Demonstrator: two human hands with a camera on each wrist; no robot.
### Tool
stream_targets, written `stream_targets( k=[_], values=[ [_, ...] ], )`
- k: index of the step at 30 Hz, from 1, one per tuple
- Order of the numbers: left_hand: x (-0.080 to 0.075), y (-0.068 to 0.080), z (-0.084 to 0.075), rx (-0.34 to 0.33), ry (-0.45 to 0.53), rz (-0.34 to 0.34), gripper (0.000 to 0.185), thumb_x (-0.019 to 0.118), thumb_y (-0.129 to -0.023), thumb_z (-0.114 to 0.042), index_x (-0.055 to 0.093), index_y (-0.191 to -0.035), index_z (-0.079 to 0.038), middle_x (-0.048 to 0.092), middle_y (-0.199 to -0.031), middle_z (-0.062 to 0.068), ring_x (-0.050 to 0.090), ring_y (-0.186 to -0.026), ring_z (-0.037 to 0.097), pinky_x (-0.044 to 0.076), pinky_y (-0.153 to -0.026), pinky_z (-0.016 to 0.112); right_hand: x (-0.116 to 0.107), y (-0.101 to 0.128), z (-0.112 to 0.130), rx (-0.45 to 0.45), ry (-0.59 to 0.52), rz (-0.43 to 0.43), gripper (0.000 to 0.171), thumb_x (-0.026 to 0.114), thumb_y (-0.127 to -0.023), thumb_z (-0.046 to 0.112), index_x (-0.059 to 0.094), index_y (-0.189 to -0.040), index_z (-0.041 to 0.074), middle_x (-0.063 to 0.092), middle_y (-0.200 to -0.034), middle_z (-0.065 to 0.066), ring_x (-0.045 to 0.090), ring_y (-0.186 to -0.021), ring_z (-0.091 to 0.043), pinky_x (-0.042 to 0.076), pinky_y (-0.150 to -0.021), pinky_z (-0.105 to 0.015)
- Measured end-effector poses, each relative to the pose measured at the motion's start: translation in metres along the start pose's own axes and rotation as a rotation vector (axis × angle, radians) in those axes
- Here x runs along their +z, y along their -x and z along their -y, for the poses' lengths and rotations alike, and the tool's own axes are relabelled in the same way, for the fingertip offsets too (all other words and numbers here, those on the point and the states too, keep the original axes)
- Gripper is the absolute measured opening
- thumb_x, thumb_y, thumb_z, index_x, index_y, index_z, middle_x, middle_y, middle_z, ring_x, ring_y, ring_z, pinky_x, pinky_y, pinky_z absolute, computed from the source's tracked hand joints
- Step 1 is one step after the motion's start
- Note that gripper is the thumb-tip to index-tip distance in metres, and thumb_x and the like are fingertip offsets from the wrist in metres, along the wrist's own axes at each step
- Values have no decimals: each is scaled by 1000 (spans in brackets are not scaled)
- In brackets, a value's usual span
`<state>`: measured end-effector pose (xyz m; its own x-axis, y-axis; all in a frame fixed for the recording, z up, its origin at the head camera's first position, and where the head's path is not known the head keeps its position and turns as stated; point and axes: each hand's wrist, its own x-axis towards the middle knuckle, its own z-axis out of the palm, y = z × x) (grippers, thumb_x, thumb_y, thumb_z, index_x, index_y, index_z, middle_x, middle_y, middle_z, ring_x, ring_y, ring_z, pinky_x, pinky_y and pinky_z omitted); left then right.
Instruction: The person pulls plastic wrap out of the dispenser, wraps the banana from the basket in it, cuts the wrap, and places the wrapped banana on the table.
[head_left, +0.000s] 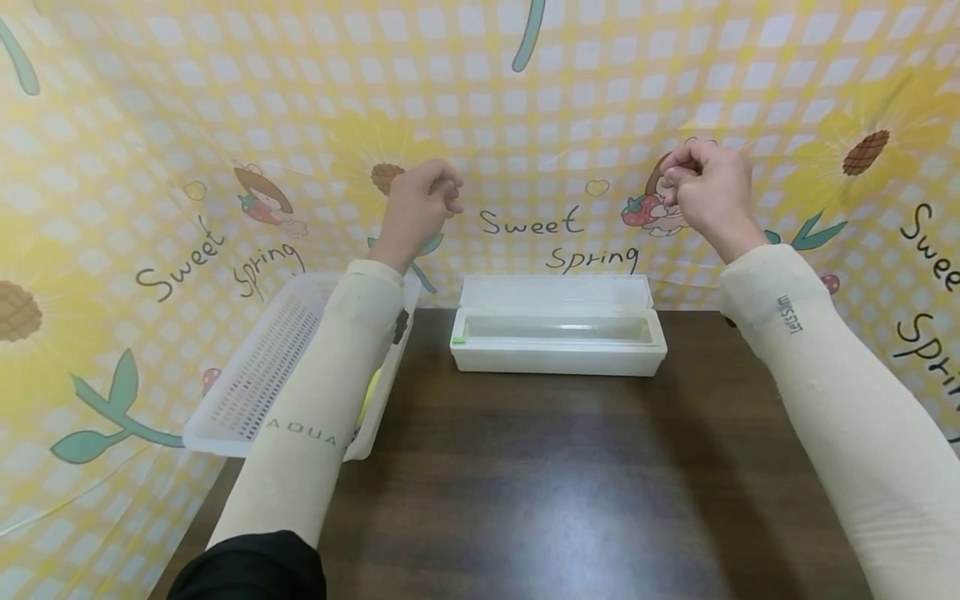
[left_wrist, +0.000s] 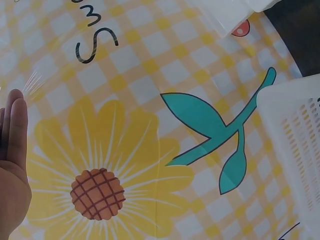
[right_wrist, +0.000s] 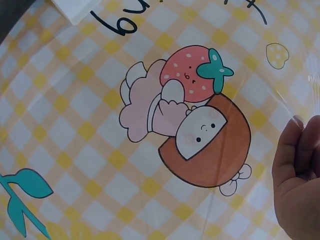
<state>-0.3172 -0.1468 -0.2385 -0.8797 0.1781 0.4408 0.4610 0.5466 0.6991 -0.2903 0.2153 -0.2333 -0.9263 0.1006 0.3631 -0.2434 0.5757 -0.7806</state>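
Both hands are raised in front of the patterned backdrop, wide apart. Clear plastic wrap (right_wrist: 312, 75) shows as shiny stretched creases running to the fingertips of my right hand (head_left: 712, 187), which pinches it between thumb and curled fingers. My left hand (head_left: 420, 204) is curled in the same way, and similar fine streaks fan out from its fingertips in the left wrist view. Between the hands the film is too clear to trace in the head view. Below and between them, on the table, stands a white wrap dispenser box (head_left: 558, 360) with its lid (head_left: 555, 292) up.
A white perforated basket (head_left: 262, 358) stands at the left, partly hidden by the left sleeve. Inside it show a yellow thing (head_left: 369, 396) and a dark one (head_left: 401, 327). The brown table (head_left: 525, 467) meets a yellow checked cloth (head_left: 510, 100) at the back and sides.
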Motion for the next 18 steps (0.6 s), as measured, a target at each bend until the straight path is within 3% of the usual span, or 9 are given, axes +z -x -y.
stream_targets(
  k=[8,18],
  values=[
    [-3,0,-7,33,-38,-29,17,52,-104,-1,67,-110,2,71,-98,18,71,-85,26,56,-82,27,-3,-3,3,-23,-57,-36,15,52,-102,0,67,-100,-4,64,-81,3,65,-63,-12,54,-62,-17],
    [-8,-7,-18,9,-31,-31,16,51,-104,0,66,-111,4,67,-103,21,70,-86,23,56,-82,25,-8,-11,11,4,-117,-59,13,56,-101,1,68,-97,2,65,-77,1,61,-58,-6,52,-59,-16]
  ],
)
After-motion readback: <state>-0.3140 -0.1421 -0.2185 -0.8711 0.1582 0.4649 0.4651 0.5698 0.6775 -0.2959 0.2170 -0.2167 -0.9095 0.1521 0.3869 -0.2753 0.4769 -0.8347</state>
